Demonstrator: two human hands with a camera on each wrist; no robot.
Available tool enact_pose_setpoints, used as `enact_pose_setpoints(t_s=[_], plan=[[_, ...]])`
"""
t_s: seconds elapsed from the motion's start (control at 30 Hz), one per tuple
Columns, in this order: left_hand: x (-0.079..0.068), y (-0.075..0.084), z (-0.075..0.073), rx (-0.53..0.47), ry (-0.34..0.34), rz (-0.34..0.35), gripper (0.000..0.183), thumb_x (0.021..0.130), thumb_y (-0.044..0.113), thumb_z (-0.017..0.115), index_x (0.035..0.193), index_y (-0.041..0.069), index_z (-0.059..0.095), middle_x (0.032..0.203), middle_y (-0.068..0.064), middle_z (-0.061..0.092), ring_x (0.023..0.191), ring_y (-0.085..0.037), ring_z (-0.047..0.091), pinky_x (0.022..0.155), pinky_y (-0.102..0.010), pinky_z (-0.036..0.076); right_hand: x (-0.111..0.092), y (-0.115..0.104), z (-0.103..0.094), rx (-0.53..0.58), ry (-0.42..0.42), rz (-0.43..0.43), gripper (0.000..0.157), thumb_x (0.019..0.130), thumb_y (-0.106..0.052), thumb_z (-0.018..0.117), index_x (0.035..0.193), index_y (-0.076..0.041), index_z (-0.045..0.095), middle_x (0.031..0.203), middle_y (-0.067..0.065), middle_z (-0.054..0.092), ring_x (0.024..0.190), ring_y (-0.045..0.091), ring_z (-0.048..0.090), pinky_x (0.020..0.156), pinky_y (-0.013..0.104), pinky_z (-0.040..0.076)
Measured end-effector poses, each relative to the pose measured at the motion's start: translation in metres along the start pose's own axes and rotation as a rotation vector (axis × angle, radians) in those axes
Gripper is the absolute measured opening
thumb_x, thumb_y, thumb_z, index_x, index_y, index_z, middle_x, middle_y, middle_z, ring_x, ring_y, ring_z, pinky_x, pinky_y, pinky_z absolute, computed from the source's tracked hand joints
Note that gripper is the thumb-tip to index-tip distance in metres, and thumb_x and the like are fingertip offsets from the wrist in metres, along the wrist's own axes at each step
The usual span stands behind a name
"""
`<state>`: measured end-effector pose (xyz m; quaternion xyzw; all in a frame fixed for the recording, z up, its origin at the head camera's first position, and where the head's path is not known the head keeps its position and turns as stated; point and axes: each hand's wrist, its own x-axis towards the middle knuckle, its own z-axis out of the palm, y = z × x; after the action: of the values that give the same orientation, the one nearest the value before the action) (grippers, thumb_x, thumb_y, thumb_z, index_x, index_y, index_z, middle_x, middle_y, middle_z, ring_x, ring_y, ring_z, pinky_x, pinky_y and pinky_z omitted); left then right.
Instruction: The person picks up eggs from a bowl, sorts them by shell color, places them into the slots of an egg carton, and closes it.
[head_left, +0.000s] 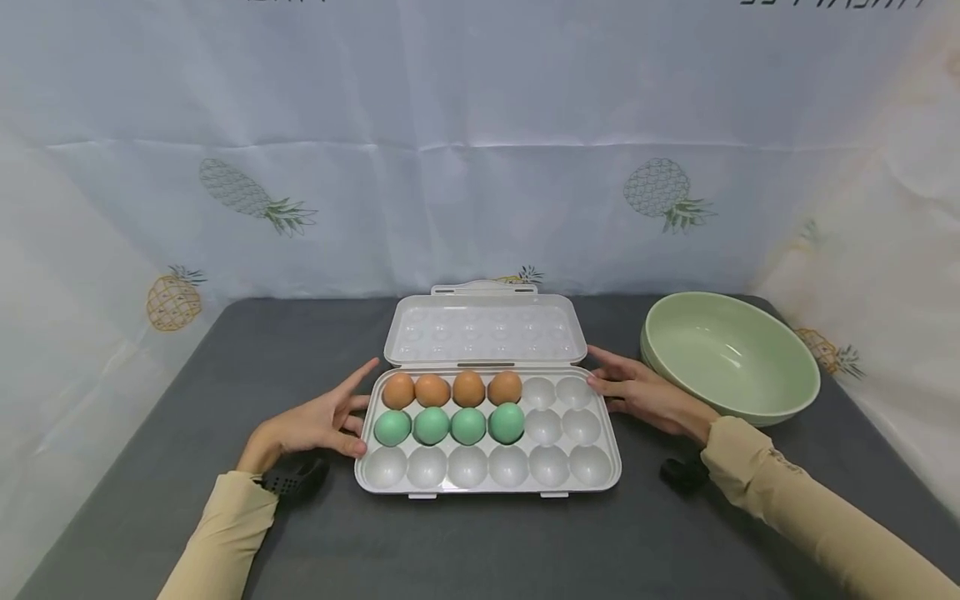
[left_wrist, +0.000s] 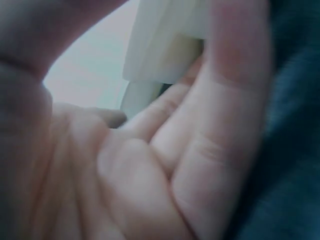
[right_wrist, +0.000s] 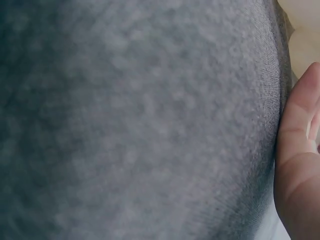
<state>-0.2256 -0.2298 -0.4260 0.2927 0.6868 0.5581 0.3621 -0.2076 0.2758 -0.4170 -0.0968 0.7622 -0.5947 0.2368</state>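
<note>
In the head view a white plastic egg box [head_left: 489,489] lies opened in the middle, its translucent lid [head_left: 486,323] folded back. Several brown eggs [head_left: 432,390] fill the back row from the left, with several green eggs [head_left: 432,426] in the row before them. The front row and the right-hand cups hold nothing. My left hand [head_left: 311,427] is at the box's left side, thumb near the front corner and index finger stretched toward the lid hinge. Relaxed fingers of my right hand [head_left: 641,392] touch the right side near the hinge.
A large light green bowl [head_left: 731,354] stands at the back right, right behind my right hand. Dark grey cloth [head_left: 480,550] covers the table. A pale curtain with pineapple prints [head_left: 480,208] hangs along the back and sides.
</note>
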Motion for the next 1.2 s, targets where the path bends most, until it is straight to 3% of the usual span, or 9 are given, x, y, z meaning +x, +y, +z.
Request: enact_pose_setpoints(t_s=[0.23, 0.5, 0.6, 0.73, 0.9, 1.0, 1.1, 1.2], plan=[[0.013, 0.008, -0.015, 0.025, -0.068, -0.076, 0.14, 0.087, 0.012, 0.083, 0.153, 0.019, -0.04, 0.158, -0.045, 0.019, 0.11, -0.013, 0.071, 0.086, -0.031, 0.059, 0.001, -0.001, 0.0, 0.021, -0.002, 0.004, 0.085, 0.106, -0.022, 0.058, 0.166, -0.014, -0.002, 0.141, 0.02, 0.047, 0.116, 0.005, 0.057, 0.099, 0.033, 0.051], [0.013, 0.009, -0.012, 0.036, -0.045, -0.03, 0.142, 0.085, 0.005, 0.082, 0.152, 0.027, -0.041, 0.155, -0.047, 0.021, 0.107, -0.014, 0.072, 0.083, -0.03, 0.06, -0.003, 0.001, 0.003, 0.029, 0.072, -0.055, 0.082, 0.105, -0.021, 0.058, 0.166, -0.021, 0.004, 0.124, 0.001, 0.054, 0.101, 0.005, 0.058, 0.08, 0.026, 0.051], [0.009, 0.006, -0.009, 0.064, -0.006, 0.014, 0.14, 0.086, 0.004, 0.082, 0.153, 0.026, -0.039, 0.154, -0.048, 0.022, 0.106, -0.014, 0.072, 0.083, -0.03, 0.059, -0.006, 0.002, 0.006, 0.063, 0.123, -0.099, 0.079, 0.104, -0.016, 0.061, 0.164, -0.014, 0.012, 0.117, -0.006, 0.058, 0.103, -0.001, 0.062, 0.083, 0.024, 0.055], [0.001, 0.003, -0.002, 0.174, 0.09, 0.093, 0.133, 0.087, 0.005, 0.081, 0.158, 0.02, -0.03, 0.15, -0.049, 0.023, 0.106, -0.007, 0.069, 0.08, -0.031, 0.06, -0.009, 0.007, 0.011, 0.095, 0.17, -0.157, 0.071, 0.102, -0.012, 0.063, 0.159, -0.002, 0.023, 0.114, -0.009, 0.063, 0.105, -0.003, 0.065, 0.088, 0.024, 0.057], [-0.006, 0.006, 0.007, 0.365, 0.203, 0.25, 0.117, 0.084, 0.004, 0.083, 0.159, 0.006, -0.006, 0.157, -0.041, 0.016, 0.124, 0.006, 0.055, 0.087, -0.032, 0.06, -0.019, 0.01, 0.018, 0.115, 0.205, -0.171, 0.064, 0.105, -0.017, 0.06, 0.155, 0.008, 0.029, 0.132, -0.01, 0.063, 0.113, -0.007, 0.063, 0.092, 0.022, 0.056], [-0.01, 0.01, 0.012, 0.478, 0.244, 0.341, 0.096, 0.081, 0.006, 0.086, 0.146, -0.001, 0.015, 0.165, -0.031, 0.016, 0.142, 0.009, 0.039, 0.1, -0.022, 0.051, -0.029, 0.004, 0.022, 0.132, 0.183, -0.156, 0.065, 0.11, -0.031, 0.048, 0.156, 0.01, 0.027, 0.146, -0.004, 0.056, 0.118, -0.009, 0.059, 0.097, 0.022, 0.053], [-0.013, 0.017, 0.02, 0.575, 0.271, 0.401, 0.086, 0.08, 0.01, 0.087, 0.138, -0.001, 0.025, 0.17, -0.021, 0.016, 0.151, 0.008, 0.026, 0.11, -0.011, 0.035, -0.038, -0.008, 0.026, 0.039, 0.194, -0.159, 0.064, 0.112, -0.041, 0.039, 0.157, 0.003, 0.033, 0.157, 0.01, 0.047, 0.124, -0.011, 0.053, 0.101, 0.021, 0.05], [-0.017, 0.028, 0.033, 0.701, 0.275, 0.421, 0.091, 0.083, 0.015, 0.086, 0.15, 0.001, 0.027, 0.171, -0.017, 0.016, 0.156, 0.002, 0.017, 0.117, -0.009, 0.023, -0.046, -0.019, 0.032, -0.224, 0.261, -0.254, 0.052, 0.111, -0.035, 0.044, 0.155, -0.007, 0.044, 0.161, 0.015, 0.041, 0.136, -0.001, 0.051, 0.106, 0.028, 0.049]])
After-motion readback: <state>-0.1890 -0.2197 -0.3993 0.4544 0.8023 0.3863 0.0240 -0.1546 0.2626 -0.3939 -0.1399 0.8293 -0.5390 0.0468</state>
